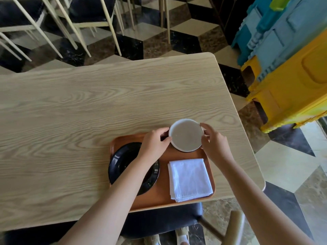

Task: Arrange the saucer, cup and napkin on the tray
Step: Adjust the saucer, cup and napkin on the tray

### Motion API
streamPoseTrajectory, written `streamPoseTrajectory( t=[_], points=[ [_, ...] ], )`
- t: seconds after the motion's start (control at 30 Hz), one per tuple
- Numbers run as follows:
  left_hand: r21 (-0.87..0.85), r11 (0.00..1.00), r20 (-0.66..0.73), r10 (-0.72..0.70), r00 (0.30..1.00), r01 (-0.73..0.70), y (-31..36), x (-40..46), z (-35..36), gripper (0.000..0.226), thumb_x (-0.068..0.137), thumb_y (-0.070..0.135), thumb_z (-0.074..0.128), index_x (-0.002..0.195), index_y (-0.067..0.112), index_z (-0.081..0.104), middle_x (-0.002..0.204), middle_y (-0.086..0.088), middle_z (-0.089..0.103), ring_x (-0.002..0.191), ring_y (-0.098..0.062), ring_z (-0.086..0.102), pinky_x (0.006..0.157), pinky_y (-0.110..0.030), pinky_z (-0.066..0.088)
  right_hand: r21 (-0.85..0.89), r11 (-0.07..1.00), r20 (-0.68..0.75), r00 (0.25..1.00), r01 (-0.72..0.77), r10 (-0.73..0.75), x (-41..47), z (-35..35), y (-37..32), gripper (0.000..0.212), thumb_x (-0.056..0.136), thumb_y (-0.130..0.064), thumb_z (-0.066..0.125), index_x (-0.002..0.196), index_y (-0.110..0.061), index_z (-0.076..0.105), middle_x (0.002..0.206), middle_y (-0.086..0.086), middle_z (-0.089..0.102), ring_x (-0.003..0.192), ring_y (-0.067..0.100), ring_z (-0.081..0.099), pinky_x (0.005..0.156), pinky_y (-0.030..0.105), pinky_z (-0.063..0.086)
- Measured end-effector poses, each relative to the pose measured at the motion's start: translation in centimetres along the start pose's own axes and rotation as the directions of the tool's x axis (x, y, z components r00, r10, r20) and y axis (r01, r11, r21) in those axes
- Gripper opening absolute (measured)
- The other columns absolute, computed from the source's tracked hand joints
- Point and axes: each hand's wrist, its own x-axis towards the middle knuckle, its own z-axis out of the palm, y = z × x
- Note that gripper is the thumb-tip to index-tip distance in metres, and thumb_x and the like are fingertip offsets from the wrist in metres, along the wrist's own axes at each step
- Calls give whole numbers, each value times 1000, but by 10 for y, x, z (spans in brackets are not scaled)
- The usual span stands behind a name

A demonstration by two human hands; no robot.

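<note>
A small round saucer with a white rim and grey-beige centre is at the far right corner of the orange-brown tray. My left hand grips its left edge and my right hand grips its right edge. A folded white napkin lies flat on the tray's right side, nearer to me. A black plate sits on the tray's left side, partly hidden by my left forearm. I see no cup.
The tray rests near the front right of a light wooden table. A dark chair seat is below the table edge. Stacked blue and yellow plastic crates stand at the right; pale chair legs beyond the table.
</note>
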Motion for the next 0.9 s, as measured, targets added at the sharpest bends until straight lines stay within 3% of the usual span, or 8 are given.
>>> streamPoseTrajectory(
  t=[0.2,0.37,0.5,0.6,0.67,0.73,0.8,0.9],
  points=[
    [-50,999,-3,-4,1000,4,-1,-12,-10,23,82,9,63,104,11,69,94,5,70,83,0,55,66,4,33,90,996,-5,1000,-1,1,-8,6,-1,42,84,-3,43,120,-21,56,100,12,70,89,29,64,77,47,55],
    [-88,996,8,-17,1000,18,-6,-19,-11,28,83,11,63,110,14,67,105,5,70,94,2,57,73,4,35,68,997,12,999,30,-31,-14,9,-2,46,83,-4,43,122,-26,55,94,4,70,82,23,65,73,37,54],
    [-77,997,-14,-14,1000,13,-9,-21,-9,32,83,12,63,115,14,64,111,3,68,96,3,53,72,9,31,52,998,13,999,39,-40,-15,9,-1,45,85,-5,43,124,-26,53,98,3,69,81,18,58,66,26,39],
    [-49,998,6,-27,1000,28,-13,-19,-7,35,84,16,62,119,15,61,115,2,67,104,-5,58,79,2,35,64,997,19,999,50,-51,-17,9,0,44,87,-6,44,126,-26,51,101,4,69,88,21,61,67,25,39],
    [-49,998,-28,-47,998,46,-16,-22,-6,38,85,17,61,123,13,58,116,-2,66,108,-13,59,90,-14,41,75,996,26,998,49,-51,-23,8,1,42,88,-9,46,127,-25,49,104,-1,67,94,20,62,69,25,39],
    [-24,999,-182,23,983,-27,-19,-35,-6,33,88,17,57,120,11,58,115,-5,64,107,-16,58,94,-30,46,36,995,-20,995,94,-93,-35,6,5,38,88,-10,49,124,-22,51,108,-1,65,99,22,60,73,27,43],
    [34,984,-319,175,931,-173,-21,-58,-1,26,89,19,51,111,10,61,108,-5,65,99,-16,59,88,-32,48,-90,970,-133,963,225,-236,-53,3,18,31,86,-8,53,116,-13,58,111,7,66,102,27,59,80,29,45],
    [136,926,-148,370,917,-351,-24,-98,23,29,90,22,44,110,10,61,109,-6,65,102,-13,58,90,-28,48,-324,858,-69,894,399,-442,-83,9,49,34,86,-19,49,117,-8,60,124,12,62,119,27,53,98,36,44]
  ],
)
